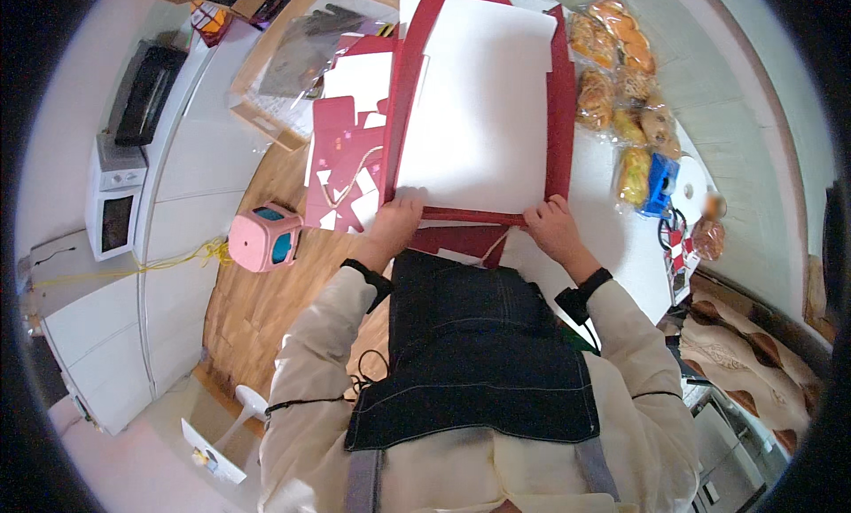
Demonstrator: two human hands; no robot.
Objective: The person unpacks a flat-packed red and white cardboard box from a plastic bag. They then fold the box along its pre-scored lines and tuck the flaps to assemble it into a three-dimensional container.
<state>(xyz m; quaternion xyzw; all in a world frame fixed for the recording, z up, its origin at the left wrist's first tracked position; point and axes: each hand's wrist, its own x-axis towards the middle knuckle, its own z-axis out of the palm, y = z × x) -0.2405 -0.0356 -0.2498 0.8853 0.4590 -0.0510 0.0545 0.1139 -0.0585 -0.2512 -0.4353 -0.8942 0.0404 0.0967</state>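
A large cardboard piece (483,105), white inside with dark red raised side flaps, lies in front of me like a partly folded box. My left hand (399,219) grips its near left corner, fingers bent over the edge. At the near right corner my right hand (556,231) pinches the red edge in the same way. Between them runs the red near flap (474,216). Under and to the left lie more flat red and white cardboard pieces (341,149), with a pale cord (362,165) across them. Palms and thumbs are mostly hidden.
Plastic-wrapped breads (634,56) line the table's right side, by a blue tape dispenser (661,185) and a white roll (689,191). A wooden tray (275,127) stands at the far left. On the floor is a pink stool (259,240); a white microwave (117,207) sits farther left.
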